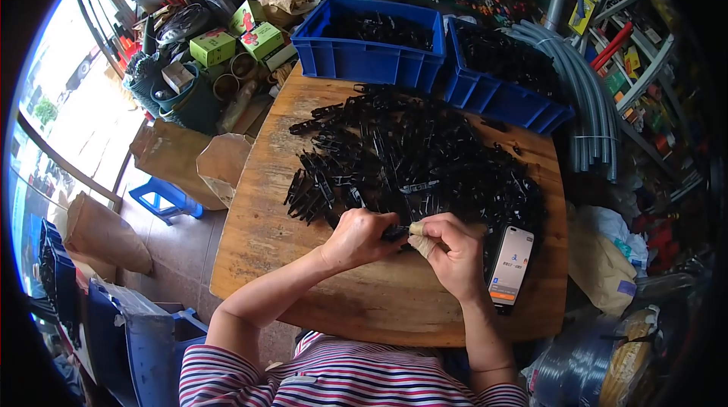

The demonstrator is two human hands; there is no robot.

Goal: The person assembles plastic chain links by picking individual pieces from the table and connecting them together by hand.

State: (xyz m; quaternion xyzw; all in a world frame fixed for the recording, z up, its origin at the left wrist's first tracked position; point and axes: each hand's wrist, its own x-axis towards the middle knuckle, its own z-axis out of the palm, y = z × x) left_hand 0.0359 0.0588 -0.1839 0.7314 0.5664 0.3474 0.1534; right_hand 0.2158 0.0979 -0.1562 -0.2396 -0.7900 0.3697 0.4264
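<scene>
Both my hands meet over the front part of the wooden table (303, 289), just before a large heap of black plastic pieces (409, 153). My left hand (359, 239) is closed around a small black piece (394, 233). Beside it, my right hand (447, 248) pinches at the right end of that piece; its thumb and a fingertip have a pale yellowish covering. What exactly lies between the right fingertips is too small to tell. A phone (512, 267) with a lit screen lies to the right of my right hand.
Two blue crates (368, 61) (500, 102) with black pieces stand at the table's far edge. Bundled grey tubes (595, 96) are at the right. Green boxes (213, 48), paper bags (178, 161) and a blue stool (168, 198) are on the left.
</scene>
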